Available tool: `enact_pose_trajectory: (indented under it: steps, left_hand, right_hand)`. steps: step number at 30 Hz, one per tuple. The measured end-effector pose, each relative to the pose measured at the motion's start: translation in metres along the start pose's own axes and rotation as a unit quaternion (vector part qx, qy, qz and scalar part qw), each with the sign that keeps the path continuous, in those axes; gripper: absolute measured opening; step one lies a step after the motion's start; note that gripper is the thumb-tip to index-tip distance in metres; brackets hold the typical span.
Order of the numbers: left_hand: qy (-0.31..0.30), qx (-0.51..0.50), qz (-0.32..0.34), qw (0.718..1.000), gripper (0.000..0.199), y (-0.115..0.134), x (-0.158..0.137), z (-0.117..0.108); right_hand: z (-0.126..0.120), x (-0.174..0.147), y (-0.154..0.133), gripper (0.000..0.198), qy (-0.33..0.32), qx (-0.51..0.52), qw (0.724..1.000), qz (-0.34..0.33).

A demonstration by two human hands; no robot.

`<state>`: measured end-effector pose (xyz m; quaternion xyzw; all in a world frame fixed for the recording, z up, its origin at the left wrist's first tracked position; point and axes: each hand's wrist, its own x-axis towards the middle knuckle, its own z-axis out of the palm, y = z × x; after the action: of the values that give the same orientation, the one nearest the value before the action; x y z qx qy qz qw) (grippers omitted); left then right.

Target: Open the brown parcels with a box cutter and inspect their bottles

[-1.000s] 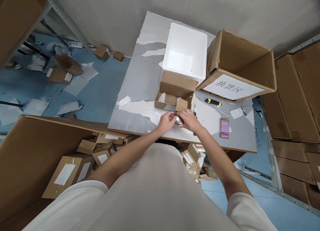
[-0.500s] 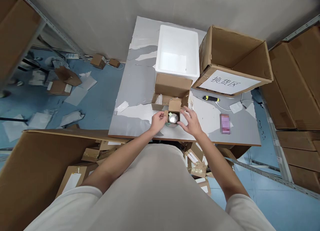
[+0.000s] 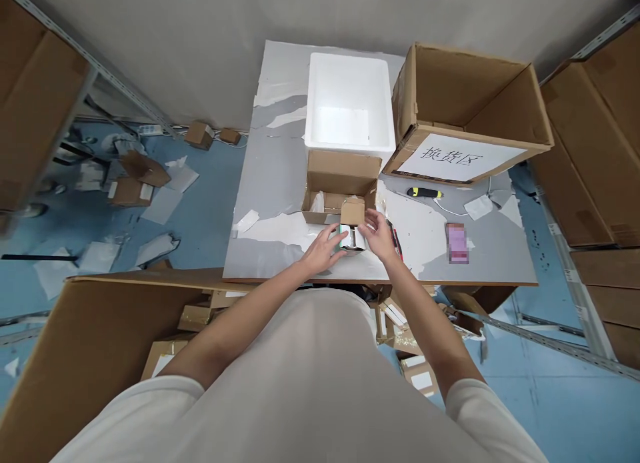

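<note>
A small cardboard box (image 3: 353,245) stands near the table's front edge, its back flap (image 3: 353,211) upright and its two white side flaps folded inward. A narrow gap between these flaps shows a sliver of what lies inside. On the box's left side, my left hand (image 3: 321,251) grips it, with fingertips on the left flap and the thumb lower down. My right hand (image 3: 379,235) holds the right side, pressing the right flap with its thumb while the fingers reach toward the back flap. Directly behind is a larger open carton (image 3: 343,183) with a crumpled whitish piece inside.
A white foam box (image 3: 350,143) and a big carton with a handwritten sign (image 3: 453,157) stand at the back. A black-yellow cutter (image 3: 423,193) and a pink blurred item (image 3: 457,243) lie right. Red-black objects (image 3: 395,241) show beside my right hand.
The small box's side flaps have been folded inward, covering most of the shiny silver round object seen before. My right hand has closed in on the box; my left hand has shifted onto its left flap.
</note>
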<state>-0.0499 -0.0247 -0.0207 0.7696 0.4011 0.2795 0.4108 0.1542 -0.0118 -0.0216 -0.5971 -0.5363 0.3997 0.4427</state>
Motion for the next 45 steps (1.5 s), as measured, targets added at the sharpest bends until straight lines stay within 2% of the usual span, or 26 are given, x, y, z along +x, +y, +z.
enact_pose_trajectory:
  steps: [2, 4, 7, 9, 11, 14, 18, 23, 26, 29, 34, 40, 43, 45]
  left_hand:
    - [-0.007, -0.018, 0.001, 1.0, 0.045, 0.0, 0.001, -0.001]
    - [-0.008, -0.041, -0.004, 0.999, 0.044, 0.001, 0.002, -0.002]
    - [0.002, -0.081, -0.013, 0.997, 0.046, 0.0, 0.005, -0.003]
    - [0.01, -0.103, -0.014, 0.995, 0.052, 0.0, 0.008, -0.003]
    - [0.01, -0.113, -0.013, 0.993, 0.059, -0.001, 0.01, -0.003]
    - [-0.003, -0.099, -0.004, 0.995, 0.064, -0.003, 0.012, -0.002]
    - [-0.032, -0.039, 0.026, 0.998, 0.069, -0.007, 0.012, -0.001]
    - [-0.047, 0.031, 0.047, 0.997, 0.07, -0.01, 0.012, -0.003]
    - [-0.052, 0.041, 0.05, 0.997, 0.072, -0.01, 0.013, -0.006]
    - [-0.052, 0.045, 0.048, 0.996, 0.073, -0.011, 0.015, -0.008]
    - [-0.063, 0.066, 0.066, 0.994, 0.075, -0.01, 0.017, -0.011]
    - [-0.091, 0.055, 0.062, 0.992, 0.078, -0.004, 0.017, -0.012]
    - [-0.092, 0.037, 0.037, 0.994, 0.076, 0.001, 0.019, -0.012]
    - [-0.085, 0.018, 0.016, 0.996, 0.07, 0.004, 0.021, -0.012]
  right_hand:
    - [0.002, 0.011, 0.003, 0.077, -0.018, 0.036, 0.999, 0.022]
    - [0.003, 0.016, 0.004, 0.078, -0.031, 0.02, 0.999, 0.004]
    - [-0.002, 0.011, 0.0, 0.047, -0.095, -0.057, 0.99, -0.086]
    - [-0.009, 0.003, -0.004, 0.039, -0.168, -0.106, 0.969, -0.148]
    - [-0.016, -0.004, -0.008, 0.05, -0.225, -0.147, 0.947, -0.177]
    - [-0.026, -0.011, -0.011, 0.073, -0.263, -0.21, 0.924, -0.179]
    - [-0.029, -0.012, -0.011, 0.058, -0.258, -0.286, 0.907, -0.171]
    - [-0.024, -0.01, -0.013, 0.069, -0.283, -0.353, 0.858, -0.243]
    - [-0.022, -0.008, -0.016, 0.057, -0.279, -0.382, 0.849, -0.234]
    - [-0.022, -0.005, -0.02, 0.056, -0.288, -0.412, 0.836, -0.22]
    - [-0.019, -0.012, -0.03, 0.07, -0.309, -0.458, 0.8, -0.232]
    - [-0.013, -0.027, -0.038, 0.075, -0.27, -0.547, 0.756, -0.237]
    - [-0.012, -0.029, -0.036, 0.087, -0.263, -0.556, 0.75, -0.243]
    - [-0.013, -0.027, -0.032, 0.091, -0.267, -0.544, 0.762, -0.23]
